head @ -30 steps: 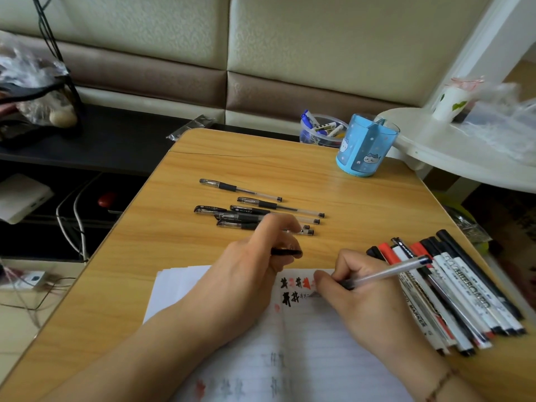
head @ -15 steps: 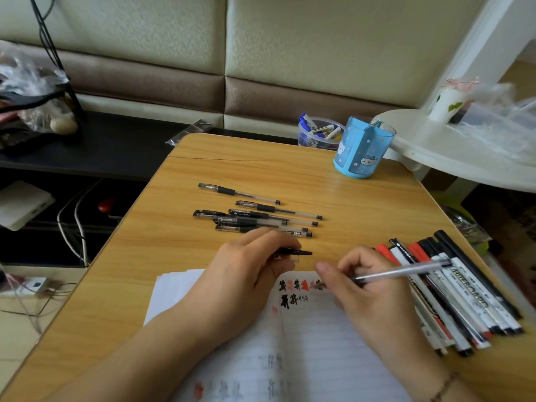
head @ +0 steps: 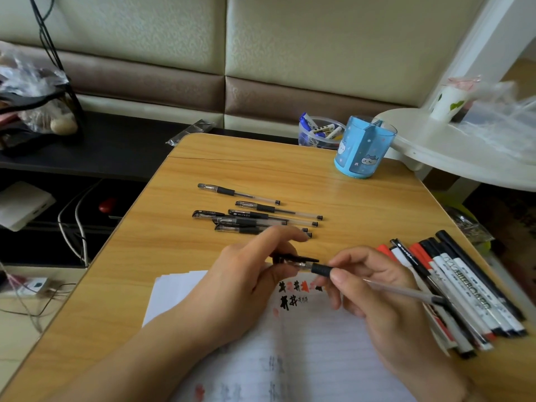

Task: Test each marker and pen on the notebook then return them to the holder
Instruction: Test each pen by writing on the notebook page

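My right hand [head: 380,294] grips a clear gel pen [head: 397,290] by its black grip, tip pointing left. My left hand [head: 246,274] pinches the pen's black cap [head: 293,259], and the pen tip sits at the cap's mouth. Both hands hover over the open notebook [head: 304,343], which carries black and red test marks [head: 293,294]. Several capped gel pens [head: 255,216] lie in a row on the wooden table beyond my hands. A pile of markers [head: 464,288] lies to the right. The blue holder [head: 362,146] stands at the table's far right.
A clear cup with small items [head: 316,132] stands behind the holder. A white round side table [head: 452,152] with a cup and plastic bags is at the right. At the left, a dark low shelf [head: 101,143] holds bags and cables.
My right hand lifted the pen off the page and turned its tip left toward the cap. My left hand raised the cap to meet it.
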